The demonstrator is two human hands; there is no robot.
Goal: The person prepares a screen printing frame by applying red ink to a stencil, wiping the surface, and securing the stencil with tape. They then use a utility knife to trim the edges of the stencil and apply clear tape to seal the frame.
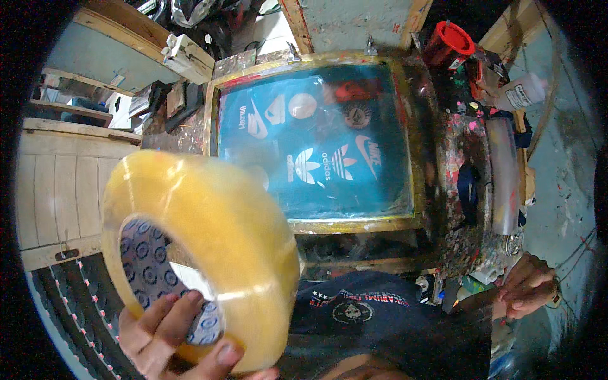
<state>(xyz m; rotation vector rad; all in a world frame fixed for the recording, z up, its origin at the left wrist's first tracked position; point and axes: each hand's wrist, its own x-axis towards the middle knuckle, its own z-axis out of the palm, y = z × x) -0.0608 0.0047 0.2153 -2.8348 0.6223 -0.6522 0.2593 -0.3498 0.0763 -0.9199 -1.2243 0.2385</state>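
Observation:
A large roll of clear yellowish packing tape (221,202) is held up close in front of me by my left hand (171,335). Its fingers reach into the patterned cardboard core (144,259), and the thumb presses on the roll's near side. Far to the right, my right hand (531,285) is closed. A small thing shows at its fingers, too unclear to name. Beyond the tape lies a framed printing screen (266,142), its blue-green mesh marked with several pale logo shapes; the roll covers its near left corner.
Clamps (370,44) hold the screen frame's far edge. On the paint-stained bench at right stand a red can (449,41), a whitish plastic bottle (522,92) and a long translucent sleeve or roll (505,177). Dark blocks (180,104) sit left of the frame.

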